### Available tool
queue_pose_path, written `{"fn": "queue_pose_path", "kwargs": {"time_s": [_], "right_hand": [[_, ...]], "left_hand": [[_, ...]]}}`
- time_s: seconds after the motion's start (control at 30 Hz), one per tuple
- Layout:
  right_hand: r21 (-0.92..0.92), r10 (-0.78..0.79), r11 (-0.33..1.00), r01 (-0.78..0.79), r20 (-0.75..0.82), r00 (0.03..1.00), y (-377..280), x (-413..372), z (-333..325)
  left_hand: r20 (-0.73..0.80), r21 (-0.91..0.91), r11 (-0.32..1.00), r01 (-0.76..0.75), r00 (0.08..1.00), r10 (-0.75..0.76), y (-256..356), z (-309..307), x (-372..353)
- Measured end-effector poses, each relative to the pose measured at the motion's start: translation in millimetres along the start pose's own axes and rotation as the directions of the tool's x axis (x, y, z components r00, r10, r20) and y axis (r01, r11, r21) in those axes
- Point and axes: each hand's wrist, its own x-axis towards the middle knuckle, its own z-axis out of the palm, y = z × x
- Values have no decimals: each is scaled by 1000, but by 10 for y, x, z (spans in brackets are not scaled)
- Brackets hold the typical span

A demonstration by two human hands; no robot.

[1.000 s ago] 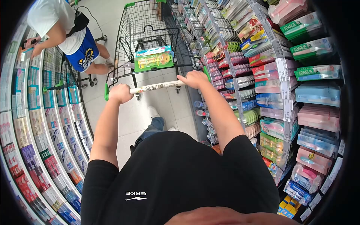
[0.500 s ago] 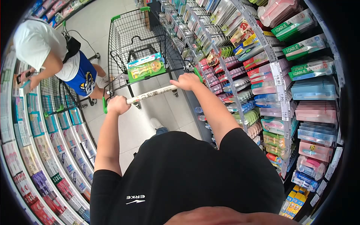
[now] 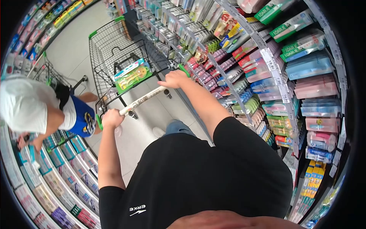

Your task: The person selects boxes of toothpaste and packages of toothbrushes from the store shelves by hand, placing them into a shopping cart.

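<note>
My left hand (image 3: 113, 118) is wrapped round the left end of the white handle bar (image 3: 143, 100) of a shopping cart (image 3: 102, 42). Round the bar's right end, beside a green corner piece, my right hand (image 3: 174, 79) is closed. The cart is black wire with green corner caps, and it stands at a slant ahead of me. Just beyond the bar, a green and yellow cartoon package (image 3: 132, 79) lies on the fold-down seat part. A light blue package (image 3: 128, 68) sits against its far side.
Hanging toothbrush packs (image 3: 291, 30) and price strips fill the rack close on my right. At left, a person in a white cap (image 3: 26, 101) stands by shelves of boxed goods (image 3: 57, 179), with another cart (image 3: 53, 74) nearby. More shelves (image 3: 49, 26) curve across the far left.
The view has turned right and moved forward, so the cart and the person sit farther left. The cart is more slanted. Both hands have kept their hold on the bar.
</note>
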Motion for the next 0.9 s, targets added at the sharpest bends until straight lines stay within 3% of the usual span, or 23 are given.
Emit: {"fn": "queue_pose_path", "kwargs": {"time_s": [0.73, 0.9], "right_hand": [[37, -14, 999, 15, -21, 1000, 26, 727, -332], [59, -76, 995, 85, -142, 987, 74, 966, -316]], "left_hand": [[-43, 31, 999, -19, 999, 20, -257, -288, 767], [-59, 53, 998, -27, 998, 30, -371, -339, 1008]]}}
